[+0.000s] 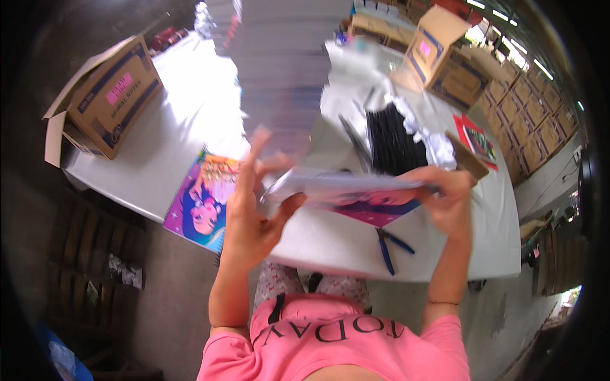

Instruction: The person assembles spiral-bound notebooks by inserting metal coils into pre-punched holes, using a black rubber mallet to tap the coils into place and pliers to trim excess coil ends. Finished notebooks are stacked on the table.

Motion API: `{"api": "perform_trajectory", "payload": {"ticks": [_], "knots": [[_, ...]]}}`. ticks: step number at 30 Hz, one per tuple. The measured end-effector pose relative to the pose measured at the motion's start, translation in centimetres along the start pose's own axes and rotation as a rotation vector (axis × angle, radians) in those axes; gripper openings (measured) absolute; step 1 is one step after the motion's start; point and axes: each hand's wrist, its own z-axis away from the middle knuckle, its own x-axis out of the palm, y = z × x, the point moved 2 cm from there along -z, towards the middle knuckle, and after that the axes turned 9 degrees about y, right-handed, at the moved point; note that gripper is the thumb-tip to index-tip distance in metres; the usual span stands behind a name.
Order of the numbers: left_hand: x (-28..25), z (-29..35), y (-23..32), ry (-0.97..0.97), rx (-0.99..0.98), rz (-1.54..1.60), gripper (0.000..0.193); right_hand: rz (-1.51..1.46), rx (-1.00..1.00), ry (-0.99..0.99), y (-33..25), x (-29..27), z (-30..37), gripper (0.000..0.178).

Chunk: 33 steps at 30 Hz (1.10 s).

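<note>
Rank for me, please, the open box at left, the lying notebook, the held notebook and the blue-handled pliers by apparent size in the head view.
1. Open box at left.
2. Lying notebook and held notebook: unsure, as the held one is blurred, tilted and nearer the camera.
3. Blue-handled pliers.

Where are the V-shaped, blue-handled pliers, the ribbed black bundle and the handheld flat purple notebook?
Blue-handled pliers (pixel 385 247): head view, left handle.
Ribbed black bundle (pixel 395 141): head view, middle.
Handheld purple notebook (pixel 376 204): head view, blurred cover.

On the white-covered table (pixel 175 133) lie an open carton (pixel 101 117), a colourful spiral notebook (pixel 202 200), blue-handled pliers (pixel 385 249) — and a black bundle (pixel 397 140).
</note>
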Motion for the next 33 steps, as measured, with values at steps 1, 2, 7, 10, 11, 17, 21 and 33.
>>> {"api": "perform_trajectory", "payload": {"ticks": [1, 2, 7, 10, 11, 17, 21, 33], "knots": [[-0.1, 1.9, -3.4, -0.081, -0.112, 0.047, 0.054, -0.017, 0.096, -0.043, 0.6, 1.7, 1.8, 0.025], [0.2, 3.3, -5.6, -0.056, -0.145, 0.037, 0.035, -0.029, 0.106, -0.030, 2.0, 2.9, 3.1, 0.029], [0.8, 10.2, -13.6, -0.026, -0.432, 0.229, 0.030, -0.447, 0.456, 0.236, 7.2, 7.3, 9.4, 0.056], [3.1, 9.7, -12.5, 0.076, -0.269, -0.027, 0.043, -0.434, 0.520, 0.207, 10.4, 11.4, 13.0, 0.071], [3.3, 9.2, -12.7, 0.146, -0.418, 0.181, 0.052, -0.487, 0.531, 0.244, 10.4, 11.9, 12.9, 0.065], [2.6, 8.5, -11.0, 0.115, -0.180, -0.359, 0.070, -0.556, 0.775, 0.134, 12.2, 12.9, 13.6, 0.029], [6.1, 6.6, -5.1, 0.397, 0.432, -0.622, 0.046, -0.396, 0.654, 0.031, 12.2, 13.4, 13.4, 0.025], [7.6, 5.5, -5.5, -0.106, 0.416, -0.623, 0.018, 0.839, 0.116, -0.036, 27.8, 13.8, -6.0, 0.048]]}}
